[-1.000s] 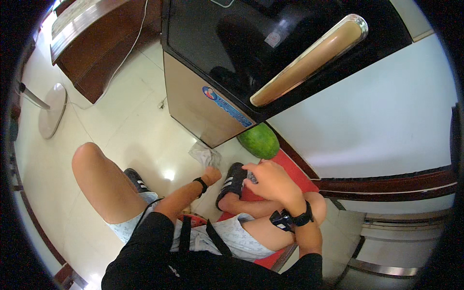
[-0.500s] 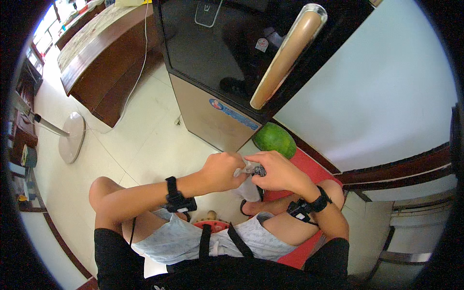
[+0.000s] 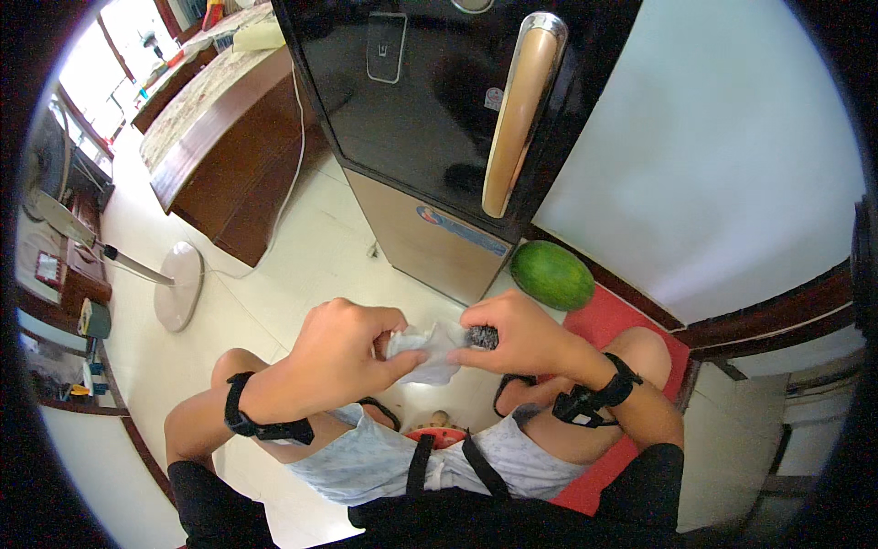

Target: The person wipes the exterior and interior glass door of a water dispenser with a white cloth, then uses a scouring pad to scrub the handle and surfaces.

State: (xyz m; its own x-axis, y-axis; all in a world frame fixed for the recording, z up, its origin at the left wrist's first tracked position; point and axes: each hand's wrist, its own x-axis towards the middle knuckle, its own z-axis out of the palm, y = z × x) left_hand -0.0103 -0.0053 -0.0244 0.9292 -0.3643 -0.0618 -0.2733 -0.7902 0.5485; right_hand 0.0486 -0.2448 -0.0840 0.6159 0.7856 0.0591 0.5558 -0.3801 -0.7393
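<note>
We hold our left hand [image 3: 340, 349] and right hand [image 3: 526, 337] close but apart, thumbs [image 3: 401, 365] pinching toward curled fingers [image 3: 482, 313], forearms [image 3: 644, 403] slanting inward from bent elbows [image 3: 180, 443].

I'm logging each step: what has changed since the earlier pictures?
The white plastic has come up off the floor in the left hand; the right hand now meets its edge, keeping its dark speckled thing. The watermelon stays beside the fridge.

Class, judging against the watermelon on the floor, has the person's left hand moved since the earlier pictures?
Yes. The left hand has moved leftward in the view, farther from the watermelon.
</note>
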